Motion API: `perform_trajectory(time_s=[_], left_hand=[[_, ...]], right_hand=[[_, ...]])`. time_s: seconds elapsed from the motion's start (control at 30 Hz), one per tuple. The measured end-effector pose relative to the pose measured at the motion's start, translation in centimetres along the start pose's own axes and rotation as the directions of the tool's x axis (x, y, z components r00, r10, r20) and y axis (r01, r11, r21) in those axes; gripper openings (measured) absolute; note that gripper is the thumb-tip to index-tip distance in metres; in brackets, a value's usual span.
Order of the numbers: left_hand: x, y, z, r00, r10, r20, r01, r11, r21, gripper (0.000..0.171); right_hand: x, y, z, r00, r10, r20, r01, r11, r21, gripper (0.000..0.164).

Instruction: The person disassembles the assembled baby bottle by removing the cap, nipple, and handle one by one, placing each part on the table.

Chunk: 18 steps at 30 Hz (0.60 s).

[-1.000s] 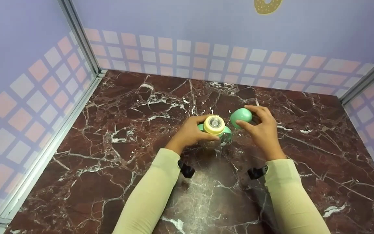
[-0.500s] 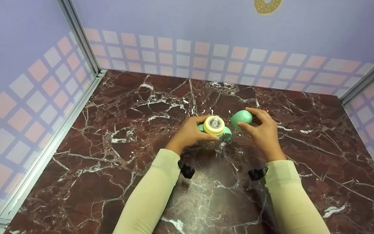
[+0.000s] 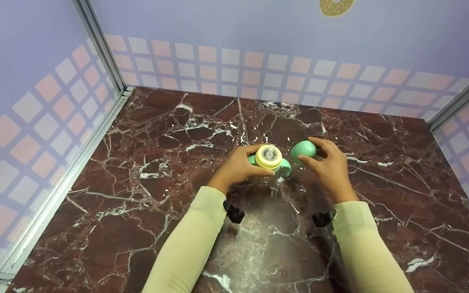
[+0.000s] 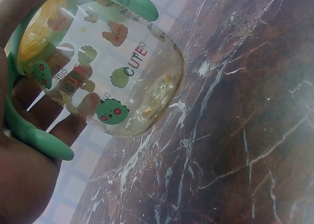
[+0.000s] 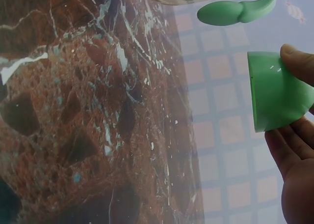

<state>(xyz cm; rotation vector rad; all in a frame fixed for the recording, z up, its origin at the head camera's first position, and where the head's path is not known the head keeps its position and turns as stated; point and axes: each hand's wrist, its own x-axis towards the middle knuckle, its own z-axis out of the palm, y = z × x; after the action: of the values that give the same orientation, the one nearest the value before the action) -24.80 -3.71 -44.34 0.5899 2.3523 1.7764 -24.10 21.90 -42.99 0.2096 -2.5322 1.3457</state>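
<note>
A baby bottle [image 3: 268, 158] with a yellow collar, a clear teat on top and two green handles stands in my left hand [image 3: 243, 163]. The thumb and fingers curl round it just below the collar. Its clear body [image 4: 113, 67] carries small cartoon prints and the word CUTE, and the left wrist view shows some fingers through the wall. My right hand [image 3: 327, 162] pinches a green domed cap [image 3: 303, 151] between thumb and fingers. The cap is apart from the bottle, to its right. In the right wrist view the cap's rim [image 5: 253, 94] faces left, toward the table.
The table [image 3: 136, 228] is dark red marble with white veins. Lilac walls with pink and white squares [image 3: 253, 60] enclose its back and sides. Metal frame strips [image 3: 100, 44] run along the corners. A black wrist camera [image 3: 233, 212] is strapped at each cuff.
The right hand and the green cap have shifted slightly down, toward the person. The left hand and the bottle have stayed in place.
</note>
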Motion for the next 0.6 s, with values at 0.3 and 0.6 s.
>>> perform_trajectory(time_s=[0.3, 0.6], left_hand=[[0.0, -0.1, 0.0, 1.000, -0.013, -0.008, 0.013, 1.000, -0.008, 0.074], [0.0, -0.3, -0.1, 1.000, -0.012, -0.002, 0.012, 1.000, -0.023, 0.076]], right_hand=[[0.0, 0.6, 0.3, 0.999, 0.035, 0.010, -0.035, 0.999, -0.004, 0.061], [-0.3, 1.2, 0.3, 0.998, 0.054, 0.011, -0.054, 0.998, -0.019, 0.060]])
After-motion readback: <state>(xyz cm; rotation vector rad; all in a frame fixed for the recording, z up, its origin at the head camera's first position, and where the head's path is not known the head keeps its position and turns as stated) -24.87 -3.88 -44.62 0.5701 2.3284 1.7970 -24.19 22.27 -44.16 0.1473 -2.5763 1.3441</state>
